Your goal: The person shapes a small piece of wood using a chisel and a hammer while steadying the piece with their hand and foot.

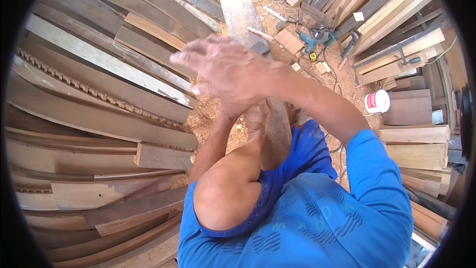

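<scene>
My right arm reaches across in front of me from the right. My right hand is held over the plank bench, its fingers pointing left and stretched out, somewhat blurred. No object shows in it. My left forearm comes up beside my bent knee, and my left hand is mostly hidden under the right one; whether the two touch or what the left fingers do cannot be made out. Beneath both runs a long worn wooden plank, with my bare foot resting on it. A small dark block lies on its far part.
Stacked boards fill the left side, and more timber stands along the right. On the shavings-covered floor lie a teal power tool with a cord, a yellow tape measure, a square wood piece and a white-and-red tub.
</scene>
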The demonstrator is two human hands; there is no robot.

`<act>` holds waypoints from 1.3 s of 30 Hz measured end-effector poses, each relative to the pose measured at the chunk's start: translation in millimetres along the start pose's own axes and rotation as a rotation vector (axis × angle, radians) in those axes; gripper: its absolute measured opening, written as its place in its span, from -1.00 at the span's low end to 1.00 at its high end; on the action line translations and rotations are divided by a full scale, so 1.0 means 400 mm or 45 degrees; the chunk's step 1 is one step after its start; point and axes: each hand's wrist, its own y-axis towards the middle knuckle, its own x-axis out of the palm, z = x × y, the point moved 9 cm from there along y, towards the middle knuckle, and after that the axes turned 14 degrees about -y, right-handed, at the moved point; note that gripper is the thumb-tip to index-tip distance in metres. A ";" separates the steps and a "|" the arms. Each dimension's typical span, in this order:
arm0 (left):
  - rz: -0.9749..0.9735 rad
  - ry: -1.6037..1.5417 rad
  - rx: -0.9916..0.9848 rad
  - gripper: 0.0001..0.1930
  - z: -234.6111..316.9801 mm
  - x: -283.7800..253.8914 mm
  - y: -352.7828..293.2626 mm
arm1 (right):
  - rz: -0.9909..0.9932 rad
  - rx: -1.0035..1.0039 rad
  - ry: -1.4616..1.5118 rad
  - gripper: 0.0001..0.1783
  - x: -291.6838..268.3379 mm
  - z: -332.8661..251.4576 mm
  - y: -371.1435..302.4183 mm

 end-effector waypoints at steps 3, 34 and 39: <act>-0.082 0.046 -0.075 -0.55 -0.027 -0.004 -0.009 | 0.478 -0.016 -0.011 -0.35 -0.188 0.023 -0.036; -0.167 0.110 -0.263 -0.64 0.091 0.086 -0.163 | -0.240 0.092 0.299 -0.12 0.314 0.096 -0.069; -0.114 0.121 -0.251 -0.67 0.030 0.085 -0.112 | 0.000 0.069 0.090 -0.08 0.218 0.076 -0.088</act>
